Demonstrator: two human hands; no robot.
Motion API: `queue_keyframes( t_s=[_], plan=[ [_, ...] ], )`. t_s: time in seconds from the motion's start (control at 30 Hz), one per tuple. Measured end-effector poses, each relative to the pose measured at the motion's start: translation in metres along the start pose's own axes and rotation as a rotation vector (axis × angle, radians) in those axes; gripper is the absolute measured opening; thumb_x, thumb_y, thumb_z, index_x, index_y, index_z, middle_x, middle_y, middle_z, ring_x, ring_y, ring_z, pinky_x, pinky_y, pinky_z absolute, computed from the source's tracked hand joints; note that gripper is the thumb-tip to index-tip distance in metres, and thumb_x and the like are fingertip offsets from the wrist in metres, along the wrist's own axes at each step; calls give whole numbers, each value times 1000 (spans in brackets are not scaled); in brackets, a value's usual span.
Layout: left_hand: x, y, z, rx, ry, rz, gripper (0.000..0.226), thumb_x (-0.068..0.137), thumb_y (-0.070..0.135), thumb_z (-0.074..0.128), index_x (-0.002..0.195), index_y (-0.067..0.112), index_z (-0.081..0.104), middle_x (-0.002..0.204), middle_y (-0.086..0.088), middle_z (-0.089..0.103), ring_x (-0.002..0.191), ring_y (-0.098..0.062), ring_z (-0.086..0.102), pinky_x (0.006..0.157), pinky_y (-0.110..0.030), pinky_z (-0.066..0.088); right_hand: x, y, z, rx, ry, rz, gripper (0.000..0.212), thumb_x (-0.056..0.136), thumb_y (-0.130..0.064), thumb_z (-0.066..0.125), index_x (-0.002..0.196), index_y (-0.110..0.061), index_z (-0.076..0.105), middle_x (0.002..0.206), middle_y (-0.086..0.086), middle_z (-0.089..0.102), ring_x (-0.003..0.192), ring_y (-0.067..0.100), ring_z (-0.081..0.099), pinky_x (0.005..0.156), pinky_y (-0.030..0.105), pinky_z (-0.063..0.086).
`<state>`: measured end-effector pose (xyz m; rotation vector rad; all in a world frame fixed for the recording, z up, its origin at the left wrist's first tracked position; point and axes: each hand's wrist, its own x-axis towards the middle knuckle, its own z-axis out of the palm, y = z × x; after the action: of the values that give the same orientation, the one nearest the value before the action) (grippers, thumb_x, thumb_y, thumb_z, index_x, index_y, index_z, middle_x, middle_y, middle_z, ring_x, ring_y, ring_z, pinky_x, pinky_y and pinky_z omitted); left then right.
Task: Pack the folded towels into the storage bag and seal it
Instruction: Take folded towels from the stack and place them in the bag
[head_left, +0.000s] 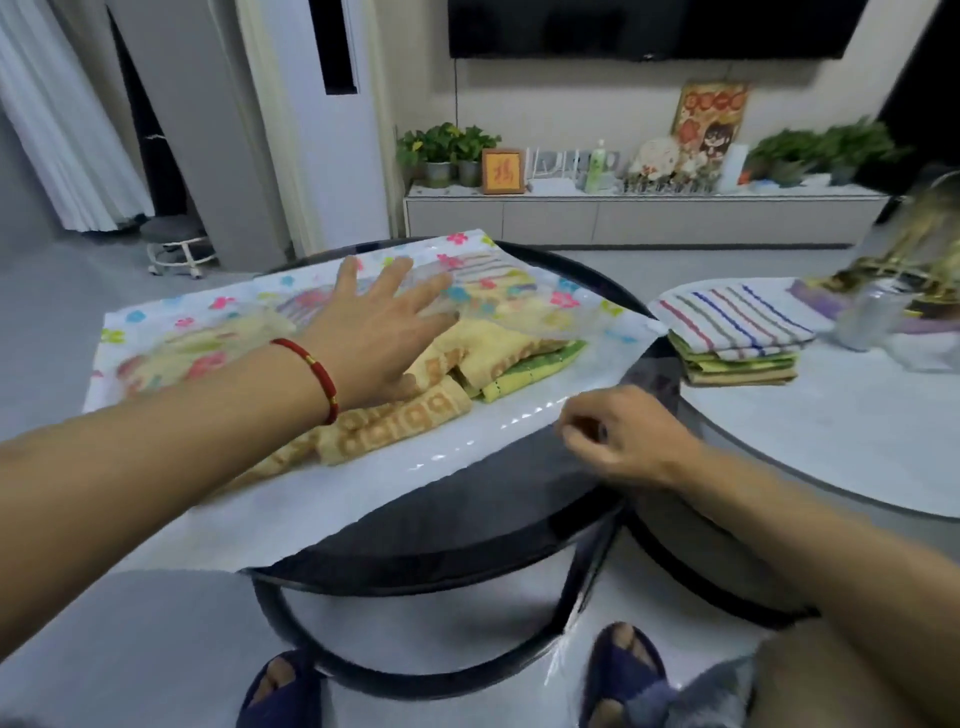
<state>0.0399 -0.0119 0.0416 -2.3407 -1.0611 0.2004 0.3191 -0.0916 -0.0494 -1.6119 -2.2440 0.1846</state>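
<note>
Head view — storage bag (524, 441) lengthwise left-to-right

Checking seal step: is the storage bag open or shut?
Open: towels stick out of the storage bag mouth at its near edge, beside the left hand.

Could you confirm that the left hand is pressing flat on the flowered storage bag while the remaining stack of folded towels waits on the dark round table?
Not quite: the head view shows the stack of folded towels on the white table. The left hand does lie flat on the storage bag.
</note>
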Motion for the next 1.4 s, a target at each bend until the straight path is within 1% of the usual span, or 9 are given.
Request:
queue_keyframes(
  t_s=[0.1,0.3,0.63,0.8,0.9,1.03,1.23,1.33,1.4],
  plan=[
    [41,22,-3,29,13,-1,82,84,39,61,153,23,21,163,3,14,146,-31,19,104,-68,31,-25,92,-30,-95,176,289,13,88,-17,63,83,-12,73,80,5,73,74,30,66,67,42,54],
    [96,22,-16,-25,43,9,96,78,51,67,154,21,18,164,5,12,148,-21,16,102,-64,36,-3,229,-57,-128,381,669,24,98,-22,57,109,-14,77,119,21,67,106,42,64,90,46,54],
    [134,16,-20,-298,108,6,100,72,61,64,156,28,18,163,12,14,150,-20,19,109,-52,39,75,349,-52,-138,130,1156,62,103,-46,47,152,-10,33,151,28,48,139,48,42,118,56,29],
    [127,16,-5,-364,107,4,100,72,61,65,155,32,19,162,14,17,150,-18,19,112,-49,37,75,357,-60,-232,166,1053,54,92,-46,68,131,-18,43,131,27,61,132,49,47,115,60,29],
    [123,15,0,-348,93,-6,98,72,63,63,154,35,18,163,15,13,149,-21,20,109,-53,39,71,344,-69,-100,195,921,45,88,-29,78,116,-25,43,113,25,66,93,40,63,83,49,55],
    [116,11,1,-263,82,-19,92,72,65,63,151,46,19,164,16,7,147,-27,20,106,-58,39,60,320,-88,2,145,849,54,83,-20,85,125,-27,51,110,18,59,86,34,57,59,34,46],
    [84,-6,-6,-255,-38,-160,56,75,63,65,128,59,48,164,13,9,148,-36,5,107,-75,18,11,246,-126,945,413,878,31,91,-3,73,116,-22,71,114,11,68,84,23,73,55,30,61],
    [52,-22,-5,-226,-107,-221,45,76,60,65,120,55,57,161,14,21,147,-36,5,104,-80,13,-20,190,-137,1155,303,768,33,93,-10,69,123,-23,71,102,4,78,65,12,74,45,23,55],
    [31,-31,-2,-171,-170,-244,46,75,60,64,121,53,58,160,17,24,147,-35,8,103,-82,13,-38,155,-136,1231,209,704,44,85,-19,75,128,-22,68,103,3,76,71,14,69,57,25,55]
  ],
)
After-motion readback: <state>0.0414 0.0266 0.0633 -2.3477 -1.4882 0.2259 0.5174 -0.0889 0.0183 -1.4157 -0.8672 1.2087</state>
